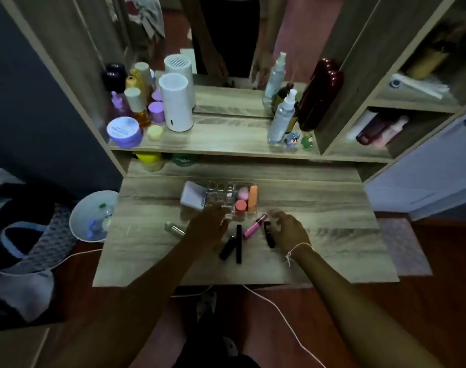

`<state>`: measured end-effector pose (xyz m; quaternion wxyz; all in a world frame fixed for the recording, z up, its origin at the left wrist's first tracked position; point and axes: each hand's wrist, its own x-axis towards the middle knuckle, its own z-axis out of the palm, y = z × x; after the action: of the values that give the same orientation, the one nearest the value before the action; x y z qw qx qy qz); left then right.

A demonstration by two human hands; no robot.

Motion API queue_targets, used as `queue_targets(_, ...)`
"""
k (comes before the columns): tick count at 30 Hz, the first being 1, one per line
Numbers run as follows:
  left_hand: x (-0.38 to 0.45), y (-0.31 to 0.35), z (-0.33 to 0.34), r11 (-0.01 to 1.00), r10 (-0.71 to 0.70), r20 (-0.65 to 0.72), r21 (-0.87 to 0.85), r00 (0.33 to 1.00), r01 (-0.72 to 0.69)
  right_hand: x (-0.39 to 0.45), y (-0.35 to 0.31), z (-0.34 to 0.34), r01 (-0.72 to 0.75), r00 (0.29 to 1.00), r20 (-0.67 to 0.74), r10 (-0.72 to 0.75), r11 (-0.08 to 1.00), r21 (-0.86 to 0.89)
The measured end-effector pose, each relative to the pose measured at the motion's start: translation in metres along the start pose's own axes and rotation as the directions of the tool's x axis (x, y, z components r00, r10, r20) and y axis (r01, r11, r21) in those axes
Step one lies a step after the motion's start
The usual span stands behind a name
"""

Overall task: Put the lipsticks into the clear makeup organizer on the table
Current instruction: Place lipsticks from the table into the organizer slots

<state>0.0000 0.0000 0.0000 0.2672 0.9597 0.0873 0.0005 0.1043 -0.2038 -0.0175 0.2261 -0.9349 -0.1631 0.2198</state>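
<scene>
The clear makeup organizer (223, 193) stands mid-table, holding a pink sponge, an orange sponge and a coral-lidded item. In front of it lie a pink lip gloss tube (254, 226), a long black tube (238, 243), a short black lipstick (227, 247) and another dark lipstick (269, 234). My left hand (206, 229) hovers at the organizer's front edge, fingers curled; whether it holds anything is hidden. My right hand (290, 231) sits just right of the dark lipstick with fingers spread, holding nothing.
A white compact (193, 199) leans at the organizer's left. A clear small bottle (173, 229) lies left of my left hand. The shelf behind carries jars, bottles and a white cylinder (176, 102). A white bin (93, 216) stands at the table's left.
</scene>
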Motion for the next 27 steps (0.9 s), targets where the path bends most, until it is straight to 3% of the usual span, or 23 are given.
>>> queue_targets(5,0.027,0.016,0.039,0.989,0.15,0.122,-0.016,0.981,-0.149,0.003,0.012,0.022,-0.149,0.989,0.009,0.148,0.988,0.043)
queue_targets(8,0.038,0.028,0.057,0.981,0.193,0.128,0.009,0.973,-0.196,0.006,0.012,0.026,-0.177,0.983,-0.035,0.179,0.982,0.06)
queue_targets(13,0.045,0.04,0.079,0.985,0.058,0.183,0.147,0.981,-0.086,0.002,0.015,0.032,-0.176,0.982,-0.057,0.178,0.984,0.035)
queue_targets(18,0.053,0.037,0.085,0.988,0.015,0.178,0.151,0.984,-0.042,0.003,0.02,0.03,-0.229,0.971,-0.053,0.234,0.969,0.092)
queue_targets(23,0.06,0.038,0.086,0.987,-0.03,0.218,0.158,0.975,-0.005,0.004,0.025,0.02,-0.297,0.94,-0.088,0.331,0.915,0.272)
queue_targets(27,0.051,0.039,0.073,0.999,-0.051,0.16,0.021,0.986,0.049,0.005,0.027,0.006,-0.261,0.921,-0.142,0.362,0.846,0.464)
